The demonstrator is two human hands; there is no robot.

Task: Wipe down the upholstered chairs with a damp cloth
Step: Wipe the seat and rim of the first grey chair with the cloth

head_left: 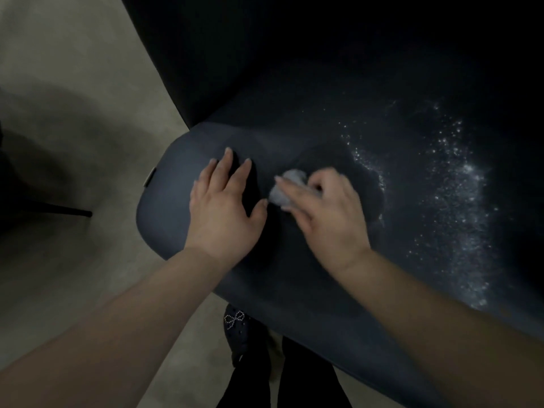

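Dark blue upholstery filled most of my view: the chair seat lay under both my arms, its backrest rising away from me into shadow. Pale concrete floor showed to the left, with 1 thin chair leg angled across it. White powdery specks were strewn in a band down the right side of the seat, running from near the backrest toward the front edge, well apart from where I worked. My left hand lay flat with spread fingers on the seat's left front corner, I judged to brace myself. My right hand kept a clenched grip on the bunched grey cloth, pressing it to the fabric just beside my left thumb. Wadded into a lump, the cloth had no clear long axis. My dark shoe stood below the seat.
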